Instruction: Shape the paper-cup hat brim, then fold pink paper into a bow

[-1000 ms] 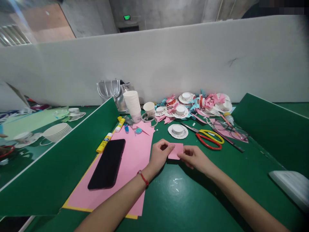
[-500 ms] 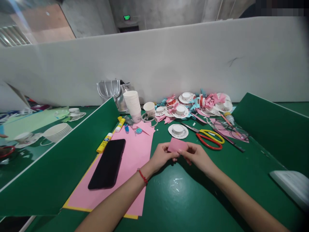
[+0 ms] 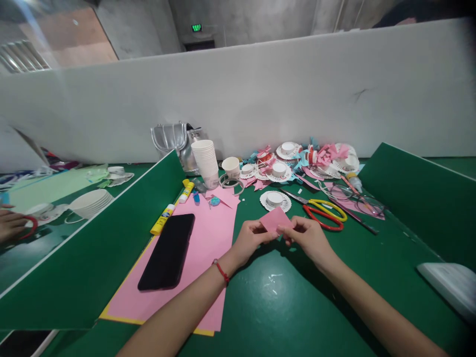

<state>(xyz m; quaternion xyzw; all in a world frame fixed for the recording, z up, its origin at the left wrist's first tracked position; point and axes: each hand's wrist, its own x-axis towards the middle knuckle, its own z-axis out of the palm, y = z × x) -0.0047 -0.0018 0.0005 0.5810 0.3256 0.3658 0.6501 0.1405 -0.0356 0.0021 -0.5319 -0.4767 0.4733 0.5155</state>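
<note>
A small folded piece of pink paper (image 3: 274, 219) is held up above the green table (image 3: 290, 307) between both hands. My left hand (image 3: 250, 241) pinches its lower left edge, and a red string circles that wrist. My right hand (image 3: 309, 237) pinches its right edge with thumb and fingers closed. Left of the hands lies a large pink sheet (image 3: 201, 258) over a yellow one, with a black phone (image 3: 167, 252) on it.
Red and yellow scissors (image 3: 323, 214) lie just behind the hands, beside a cut paper-cup disc (image 3: 275, 200). Stacked paper cups (image 3: 206, 162), glue sticks (image 3: 162, 219), a silver bag (image 3: 171, 138) and finished paper crafts (image 3: 316, 158) line the back. Green dividers flank both sides. Another person's hand (image 3: 11, 224) shows far left.
The pink piece has been lifted off the table and turned corner-up between both hands. The hands have closed in toward each other. The other person's hand at the far left has come further into view.
</note>
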